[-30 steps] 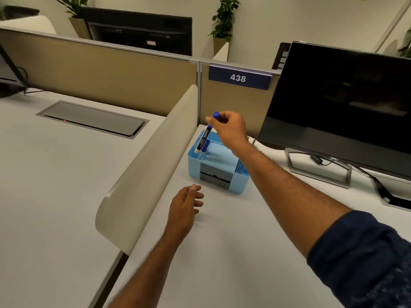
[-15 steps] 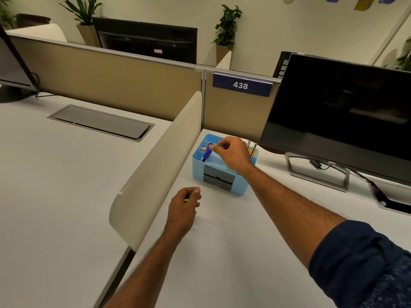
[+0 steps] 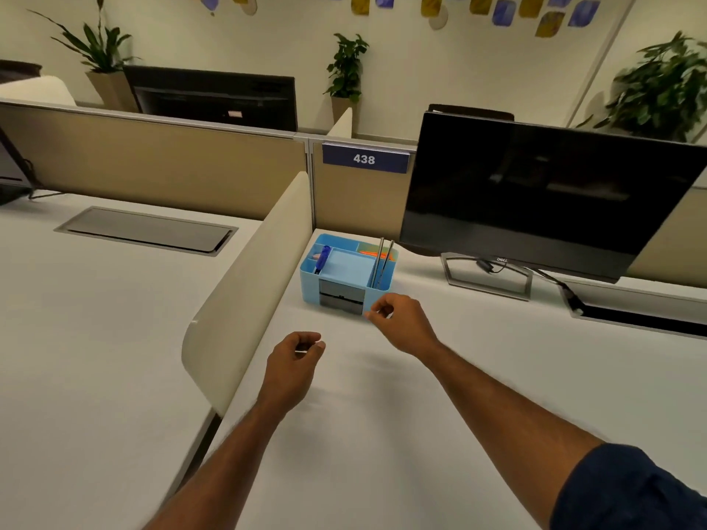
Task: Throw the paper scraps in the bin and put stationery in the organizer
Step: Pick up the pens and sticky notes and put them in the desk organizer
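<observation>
Now a blue marker (image 3: 323,257) stands in the left slot of the blue organizer (image 3: 346,270) near the desk's (image 3: 382,434) back edge. Both hands, left hand (image 3: 294,361) and right hand (image 3: 398,319), hover loosely curled, empty. Light and rigid, the marker looks easiest gripped by its barrel.

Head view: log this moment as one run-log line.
blue marker: in organizer left slot | right hand: empty, near organizer front | left hand: empty, over desk

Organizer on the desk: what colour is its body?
Light blue organizer, with a grey drawer front; the head view shows it.
</observation>
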